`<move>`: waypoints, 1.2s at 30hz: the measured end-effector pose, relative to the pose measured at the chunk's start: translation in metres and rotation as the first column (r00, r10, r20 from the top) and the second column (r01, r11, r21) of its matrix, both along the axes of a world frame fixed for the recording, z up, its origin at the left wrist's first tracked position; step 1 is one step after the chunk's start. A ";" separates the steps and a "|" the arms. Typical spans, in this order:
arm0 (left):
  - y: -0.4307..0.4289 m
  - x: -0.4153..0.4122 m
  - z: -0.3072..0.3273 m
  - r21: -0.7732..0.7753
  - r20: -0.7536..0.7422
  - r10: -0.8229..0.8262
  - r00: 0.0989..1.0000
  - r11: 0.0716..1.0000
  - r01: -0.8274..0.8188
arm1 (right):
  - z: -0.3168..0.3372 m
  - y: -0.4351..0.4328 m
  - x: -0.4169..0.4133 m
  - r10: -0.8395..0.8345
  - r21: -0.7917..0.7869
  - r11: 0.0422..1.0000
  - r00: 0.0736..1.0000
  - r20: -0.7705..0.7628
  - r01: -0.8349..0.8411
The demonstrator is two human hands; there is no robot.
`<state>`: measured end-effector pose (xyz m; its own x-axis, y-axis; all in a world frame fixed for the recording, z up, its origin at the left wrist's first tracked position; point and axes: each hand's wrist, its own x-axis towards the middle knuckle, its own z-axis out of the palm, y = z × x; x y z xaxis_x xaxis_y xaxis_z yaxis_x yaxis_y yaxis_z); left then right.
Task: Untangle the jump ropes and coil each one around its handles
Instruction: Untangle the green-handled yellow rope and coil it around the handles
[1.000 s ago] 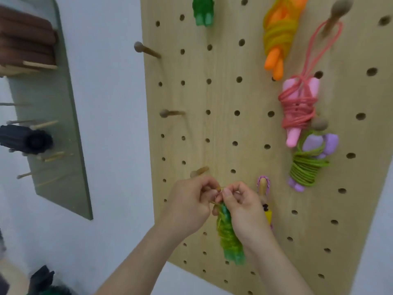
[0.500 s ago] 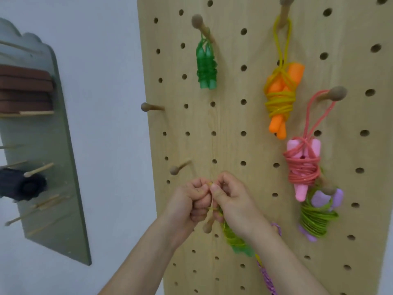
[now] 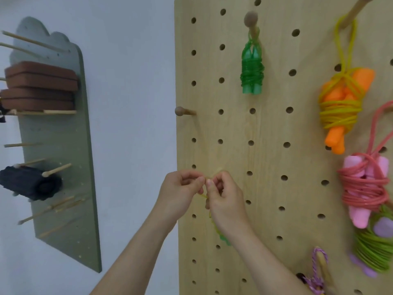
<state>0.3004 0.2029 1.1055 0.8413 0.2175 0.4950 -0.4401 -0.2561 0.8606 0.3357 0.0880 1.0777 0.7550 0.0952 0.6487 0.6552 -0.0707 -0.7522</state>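
The fingers (image 3: 198, 181) of the left hand (image 3: 180, 194) are curled, with thumb and forefinger pressed together on a thin yellow-green rope (image 3: 215, 227). The fingers (image 3: 210, 184) of the right hand (image 3: 227, 201) pinch the same rope just beside them, so the fingertips of both hands almost touch. The other fingers of each hand are folded toward the palm.

From the pinch the rope goes down behind the right hand. Only a short piece of it shows, and a bit of green handle (image 3: 225, 241) shows at the wrist; the rest is hidden by the forearm. A pale blurred shape sits just above the right fingers, and we cannot tell what it is.

The hands are in front of a wooden pegboard (image 3: 234, 128). On its pegs hang coiled ropes: a green jump rope (image 3: 252, 71), an orange-handled rope (image 3: 342, 107), a pink rope (image 3: 363, 188) and a purple-handled rope (image 3: 374, 248), the last two partly cut off by the right edge. At the bottom we see a purple braided cord (image 3: 316, 271), mostly out of view. A bare peg (image 3: 180, 111) stands at the left edge of the board.
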 end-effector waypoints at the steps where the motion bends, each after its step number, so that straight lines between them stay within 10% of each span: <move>1: 0.002 0.005 0.000 0.008 0.035 0.029 0.999 1.000 -0.029 | 0.001 0.003 0.003 -0.014 0.016 1.000 1.000 0.005 0.014; 12: 0.017 0.040 0.000 0.027 -0.042 -0.162 0.986 0.986 0.163 | -0.008 0.010 0.023 -0.097 0.059 0.994 0.993 0.067 0.093; 19: 0.013 0.059 0.002 -0.132 -0.153 -0.227 0.962 0.969 0.208 | -0.003 0.012 0.029 0.491 0.562 0.799 0.773 -0.401 -0.216; 26: -0.012 0.055 0.008 -0.051 -0.105 0.017 0.994 0.998 -0.022 | -0.001 0.017 0.050 -0.048 0.247 0.954 0.898 -0.436 0.172; 36: -0.008 0.025 -0.019 0.042 0.039 0.086 0.996 0.995 -0.087 | -0.013 0.024 0.064 -0.276 0.395 0.840 0.919 -0.282 0.373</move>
<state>0.3250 0.1947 1.0865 0.8008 0.2662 0.5365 -0.4465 -0.3317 0.8310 0.3996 0.1123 1.0651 0.8122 -0.4319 0.3923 0.4797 0.1117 -0.8703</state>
